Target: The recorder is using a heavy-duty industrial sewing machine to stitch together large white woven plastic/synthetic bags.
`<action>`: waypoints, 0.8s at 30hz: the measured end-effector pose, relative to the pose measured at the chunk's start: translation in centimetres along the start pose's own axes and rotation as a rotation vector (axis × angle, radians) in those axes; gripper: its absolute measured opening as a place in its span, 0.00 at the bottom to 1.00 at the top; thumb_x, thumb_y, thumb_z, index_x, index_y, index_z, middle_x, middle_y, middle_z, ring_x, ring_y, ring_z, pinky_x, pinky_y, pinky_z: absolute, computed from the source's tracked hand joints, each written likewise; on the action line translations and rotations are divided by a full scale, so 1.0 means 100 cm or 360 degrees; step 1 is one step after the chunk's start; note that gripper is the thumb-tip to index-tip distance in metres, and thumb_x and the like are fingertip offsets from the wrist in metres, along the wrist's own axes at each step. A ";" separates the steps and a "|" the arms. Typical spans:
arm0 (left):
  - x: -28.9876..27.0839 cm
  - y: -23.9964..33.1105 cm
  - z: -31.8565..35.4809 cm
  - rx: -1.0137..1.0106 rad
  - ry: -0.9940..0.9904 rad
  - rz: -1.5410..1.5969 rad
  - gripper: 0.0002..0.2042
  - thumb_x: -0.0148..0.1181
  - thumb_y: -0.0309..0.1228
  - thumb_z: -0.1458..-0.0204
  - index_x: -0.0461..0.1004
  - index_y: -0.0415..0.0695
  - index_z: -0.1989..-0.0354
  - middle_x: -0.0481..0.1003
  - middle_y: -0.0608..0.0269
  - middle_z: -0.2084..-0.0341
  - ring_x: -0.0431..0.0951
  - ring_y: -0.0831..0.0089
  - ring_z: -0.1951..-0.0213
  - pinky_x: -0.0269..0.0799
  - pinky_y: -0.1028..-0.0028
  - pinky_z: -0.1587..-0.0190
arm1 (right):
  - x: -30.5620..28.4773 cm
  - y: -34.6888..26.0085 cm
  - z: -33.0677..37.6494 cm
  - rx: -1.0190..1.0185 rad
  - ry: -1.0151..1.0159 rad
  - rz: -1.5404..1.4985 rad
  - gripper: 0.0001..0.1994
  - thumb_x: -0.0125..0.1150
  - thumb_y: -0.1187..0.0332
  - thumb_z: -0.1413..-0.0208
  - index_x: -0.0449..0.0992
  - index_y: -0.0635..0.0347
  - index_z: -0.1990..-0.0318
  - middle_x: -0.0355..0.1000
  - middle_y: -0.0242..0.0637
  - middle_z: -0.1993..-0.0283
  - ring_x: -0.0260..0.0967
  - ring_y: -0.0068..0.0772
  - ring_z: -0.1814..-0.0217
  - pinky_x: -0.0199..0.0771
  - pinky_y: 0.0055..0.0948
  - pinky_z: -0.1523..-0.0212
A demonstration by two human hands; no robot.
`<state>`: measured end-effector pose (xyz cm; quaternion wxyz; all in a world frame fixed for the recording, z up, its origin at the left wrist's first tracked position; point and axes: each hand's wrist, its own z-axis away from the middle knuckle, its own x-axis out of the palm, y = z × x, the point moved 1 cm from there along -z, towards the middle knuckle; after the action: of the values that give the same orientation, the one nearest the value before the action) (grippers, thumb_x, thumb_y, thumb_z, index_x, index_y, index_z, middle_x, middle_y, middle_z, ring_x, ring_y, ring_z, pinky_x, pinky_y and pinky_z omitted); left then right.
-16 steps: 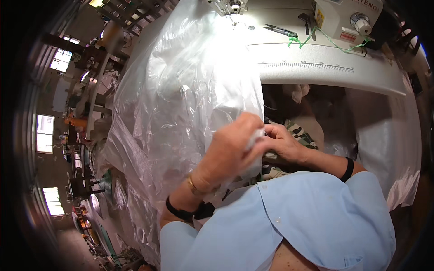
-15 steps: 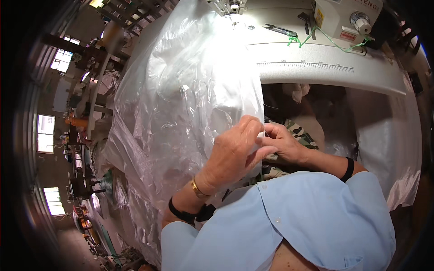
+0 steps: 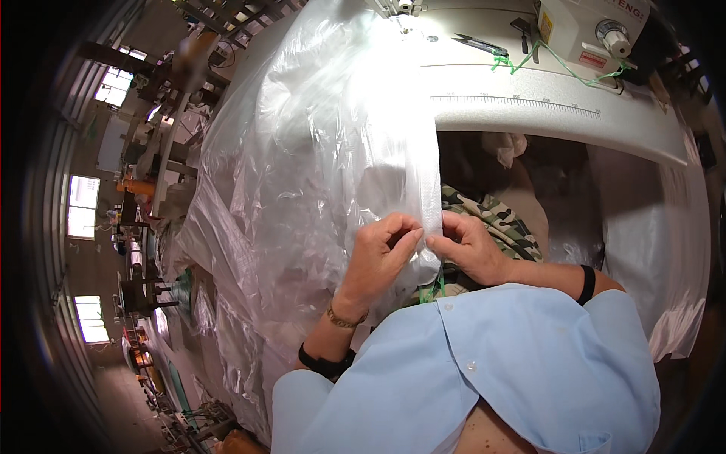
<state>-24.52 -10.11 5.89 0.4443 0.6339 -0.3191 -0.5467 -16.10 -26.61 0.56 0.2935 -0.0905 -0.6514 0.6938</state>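
In front of the sewing machine (image 3: 578,38), pinches white sheet (image 3: 295,181) by its edge in right hand (image 3: 475,250); curls left hand (image 3: 378,250) alongside, cannot tell whether closed. On the machine, shows lettering (image 3: 624,10), red label (image 3: 593,60).

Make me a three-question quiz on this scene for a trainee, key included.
1. True or false: the gold-coloured band is worn on the right wrist.
2. Choose one: the left hand and right hand are at which part of the pale plastic sheet?
A) its far-left side
B) its right-hand edge strip
C) its brightly lit top end
3. Fill in: the cloth beside the right hand has a ____ pattern.

Key
1. False; the gold-coloured band is on the left wrist.
2. B
3. camouflage
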 end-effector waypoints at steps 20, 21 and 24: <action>-0.006 -0.025 0.003 -0.0087 -0.0146 0.0317 0.03 0.59 0.24 0.40 0.74 0.38 0.66 0.71 0.75 0.75 0.67 0.89 0.73 0.64 0.83 0.71 | 0.013 0.001 -0.012 -0.1462 -0.0367 0.1381 0.07 0.63 0.76 0.52 0.73 0.58 0.66 0.71 0.36 0.67 0.70 0.39 0.65 0.70 0.34 0.62; -0.010 -0.027 0.005 -0.0185 -0.0094 0.0258 0.03 0.59 0.24 0.40 0.74 0.38 0.65 0.71 0.75 0.76 0.68 0.89 0.73 0.64 0.83 0.72 | 0.007 0.000 -0.015 -0.1507 -0.0504 0.1422 0.08 0.62 0.76 0.49 0.74 0.61 0.61 0.71 0.38 0.63 0.71 0.36 0.62 0.71 0.32 0.60; -0.028 -0.015 0.011 -0.0125 -0.0021 0.0078 0.03 0.58 0.23 0.41 0.75 0.36 0.64 0.73 0.74 0.75 0.68 0.89 0.74 0.64 0.83 0.72 | -0.013 -0.003 -0.032 -0.1036 0.0235 0.0698 0.09 0.58 0.78 0.43 0.73 0.65 0.54 0.70 0.38 0.59 0.70 0.30 0.57 0.72 0.31 0.55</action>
<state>-26.28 -7.22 5.67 0.4800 0.6043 -0.3158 -0.5520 -13.32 -24.59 0.09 0.1403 -0.3654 -0.7796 0.4889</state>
